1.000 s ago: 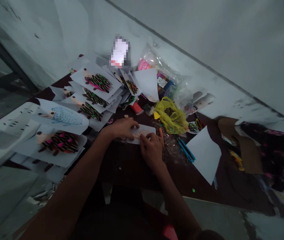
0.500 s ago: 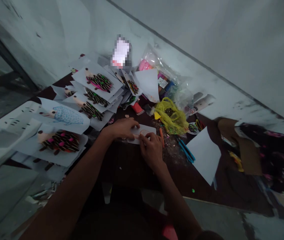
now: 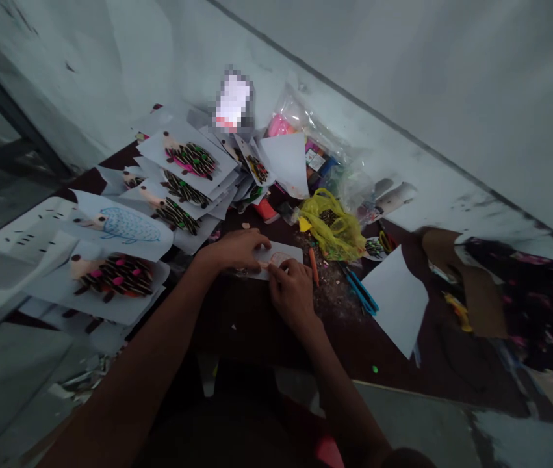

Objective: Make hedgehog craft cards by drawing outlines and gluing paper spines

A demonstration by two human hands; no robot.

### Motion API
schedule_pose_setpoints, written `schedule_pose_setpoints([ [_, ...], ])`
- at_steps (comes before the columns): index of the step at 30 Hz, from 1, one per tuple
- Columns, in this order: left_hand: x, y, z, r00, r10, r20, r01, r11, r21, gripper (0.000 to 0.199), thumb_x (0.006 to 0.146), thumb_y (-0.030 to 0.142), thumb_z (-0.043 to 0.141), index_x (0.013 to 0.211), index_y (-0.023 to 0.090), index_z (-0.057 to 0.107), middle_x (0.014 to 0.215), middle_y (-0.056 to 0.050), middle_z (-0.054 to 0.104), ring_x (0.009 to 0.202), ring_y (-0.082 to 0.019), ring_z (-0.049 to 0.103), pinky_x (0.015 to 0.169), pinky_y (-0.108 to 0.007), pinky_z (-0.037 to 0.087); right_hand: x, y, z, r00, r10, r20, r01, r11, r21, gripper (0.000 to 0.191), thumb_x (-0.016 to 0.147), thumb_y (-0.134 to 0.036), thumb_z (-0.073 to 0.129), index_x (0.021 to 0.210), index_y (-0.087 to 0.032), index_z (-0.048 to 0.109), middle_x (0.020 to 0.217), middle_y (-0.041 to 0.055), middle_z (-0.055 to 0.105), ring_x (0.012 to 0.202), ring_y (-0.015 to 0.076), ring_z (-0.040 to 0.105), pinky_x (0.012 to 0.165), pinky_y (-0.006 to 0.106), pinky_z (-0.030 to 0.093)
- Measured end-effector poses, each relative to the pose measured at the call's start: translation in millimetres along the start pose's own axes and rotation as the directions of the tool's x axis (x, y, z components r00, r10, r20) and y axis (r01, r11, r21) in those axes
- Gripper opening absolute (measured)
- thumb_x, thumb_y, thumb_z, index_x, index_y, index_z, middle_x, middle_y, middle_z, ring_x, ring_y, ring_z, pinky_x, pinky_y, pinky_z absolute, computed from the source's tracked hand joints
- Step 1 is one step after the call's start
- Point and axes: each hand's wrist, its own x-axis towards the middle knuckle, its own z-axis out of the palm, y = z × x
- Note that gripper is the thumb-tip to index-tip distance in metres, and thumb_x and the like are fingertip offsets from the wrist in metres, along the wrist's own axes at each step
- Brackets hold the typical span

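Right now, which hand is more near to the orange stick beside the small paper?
The right hand is nearer: it rests on the small paper, just left of the orange stick, without touching it. The left hand is farther left, at the paper's other end.

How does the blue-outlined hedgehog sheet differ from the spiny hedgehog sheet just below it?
The upper sheet's hedgehog is only a thin blue line drawing on its body, while the lower sheet's hedgehog is covered in dark spines with pink spots. Both have tan snouts pointing left, with dark noses.
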Motion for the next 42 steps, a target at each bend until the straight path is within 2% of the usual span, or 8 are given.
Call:
schedule_pose_setpoints([
  [4, -1, 1, -1.1, 1.0, -0.004, 0.012, 0.004, 1.0, 0.012, 0.059, 0.068, 0.035, 0.07, 0.125, 0.024, 0.064, 0.12, -0.007, 0.063, 0.104, -0.025, 0.06, 0.084, -0.029, 0.047, 1, -1, 0, 1.0, 0.016, -0.015, -0.016, 1.0, 0.005, 0.027, 0.096, -0.021, 0.052, 0.116, -0.025, 0.07, 0.102, 0.008, 0.064, 0.093, 0.021, 0.056, 0.085, 0.035, 0.035],
  [11, -1, 1, -1.1, 1.0, 0.015, -0.002, -0.015, 1.0, 0.021, 0.056, 0.069, 0.034, 0.07, 0.124, 0.024, 0.064, 0.119, -0.006, 0.063, 0.106, -0.025, 0.06, 0.086, -0.029, 0.047, 2, -8, 1, 1.0, 0.018, 0.023, -0.018, 1.0, -0.01, 0.026, 0.097, -0.022, 0.051, 0.114, -0.025, 0.071, 0.098, 0.0078, 0.064, 0.093, 0.0212, 0.056, 0.084, 0.036, 0.034],
  [15, -1, 0, -0.3, 1.0, 0.008, 0.005, -0.008, 1.0, 0.019, 0.056, 0.07, 0.034, 0.07, 0.125, 0.024, 0.063, 0.12, -0.006, 0.062, 0.106, -0.024, 0.06, 0.086, -0.028, 0.047, -1, -4, 2, 0.999, 0.021, -0.026, -0.02, 0.999, 0.032, 0.028, 0.096, -0.021, 0.052, 0.117, -0.024, 0.071, 0.1, 0.0076, 0.063, 0.093, 0.0202, 0.056, 0.084, 0.035, 0.036],
  [18, 0, 0, 0.0, 1.0, 0.005, 0.005, -0.006, 1.0, 0.021, 0.058, 0.068, 0.034, 0.07, 0.125, 0.025, 0.063, 0.12, -0.005, 0.062, 0.105, -0.024, 0.06, 0.085, -0.028, 0.047, -1, 2, 4, 0.997, 0.06, -0.057, -0.06, 0.998, -0.01, 0.031, 0.095, -0.022, 0.052, 0.12, -0.022, 0.07, 0.1, 0.0089, 0.062, 0.091, 0.0211, 0.056, 0.083, 0.036, 0.036],
  [24, 0, 0, -0.5, 1.0, -0.012, 0.022, 0.012, 1.0, 0.008, 0.06, 0.068, 0.034, 0.07, 0.127, 0.026, 0.062, 0.121, -0.005, 0.062, 0.105, -0.024, 0.06, 0.086, -0.029, 0.047, 5, 5, 5, 0.997, 0.077, -0.005, -0.077, 0.994, -0.078, 0.029, 0.096, -0.024, 0.051, 0.119, -0.023, 0.07, 0.099, 0.0087, 0.062, 0.089, 0.0213, 0.054, 0.082, 0.036, 0.035],
  [32, 0, -1, 0.0, 1.0, 0.003, 0.015, -0.004, 1.0, 0.01, 0.06, 0.068, 0.035, 0.07, 0.127, 0.025, 0.062, 0.121, -0.005, 0.061, 0.105, -0.024, 0.06, 0.087, -0.03, 0.047, 7, -1, -1, 0.998, 0.033, 0.058, -0.024, 0.987, -0.158, 0.027, 0.097, -0.023, 0.05, 0.116, -0.022, 0.068, 0.1, 0.0092, 0.061, 0.089, 0.0218, 0.052, 0.083, 0.036, 0.033],
  [37, 0, -1, -0.3, 1.0, 0.013, 0.016, -0.013, 1.0, 0.015, 0.059, 0.068, 0.035, 0.07, 0.126, 0.024, 0.063, 0.119, -0.006, 0.062, 0.103, -0.024, 0.06, 0.085, -0.03, 0.047, 5, -1, -3, 0.997, 0.028, 0.073, -0.017, 0.989, -0.147, 0.029, 0.097, -0.024, 0.05, 0.121, -0.023, 0.067, 0.101, 0.0091, 0.063, 0.091, 0.0217, 0.053, 0.084, 0.036, 0.032],
  [42, -1, 0, -0.7, 1.0, 0.004, 0.01, -0.004, 1.0, 0.005, 0.059, 0.068, 0.033, 0.07, 0.126, 0.025, 0.063, 0.12, -0.005, 0.062, 0.105, -0.024, 0.06, 0.084, -0.028, 0.047, 2, -5, -1, 0.996, 0.057, 0.075, -0.049, 0.993, -0.104, 0.026, 0.097, -0.023, 0.051, 0.115, -0.023, 0.069, 0.099, 0.0085, 0.064, 0.092, 0.0215, 0.054, 0.083, 0.035, 0.032],
])
